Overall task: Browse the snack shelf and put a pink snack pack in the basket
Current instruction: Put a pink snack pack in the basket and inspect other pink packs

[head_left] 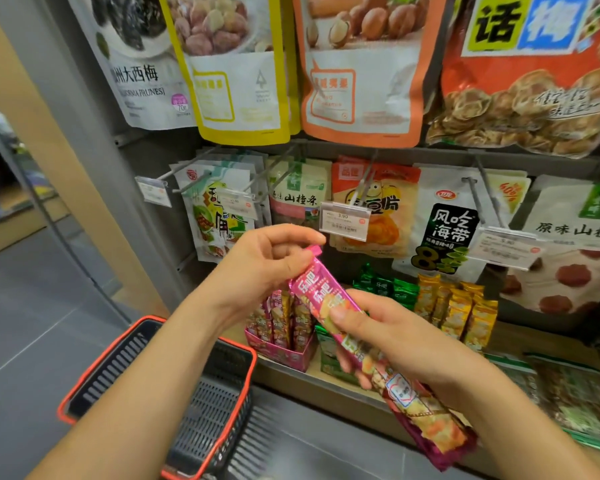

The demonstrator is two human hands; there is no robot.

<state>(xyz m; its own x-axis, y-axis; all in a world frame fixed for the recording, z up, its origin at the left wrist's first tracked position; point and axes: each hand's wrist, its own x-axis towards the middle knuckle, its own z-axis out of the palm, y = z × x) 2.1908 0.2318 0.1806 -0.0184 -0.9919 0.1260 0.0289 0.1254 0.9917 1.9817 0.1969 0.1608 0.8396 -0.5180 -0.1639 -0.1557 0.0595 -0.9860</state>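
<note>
While your left grip pinches the top end of the pink snack pack, your right grip curls round its middle; the basket sits lower left.

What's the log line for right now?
left hand: pinches pink snack pack top | right hand: grips middle | basket: pack not in yet

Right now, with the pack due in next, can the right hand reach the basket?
Probably yes: the basket sits open below-left of the right hand, though the left forearm crosses above part of its opening.
</note>
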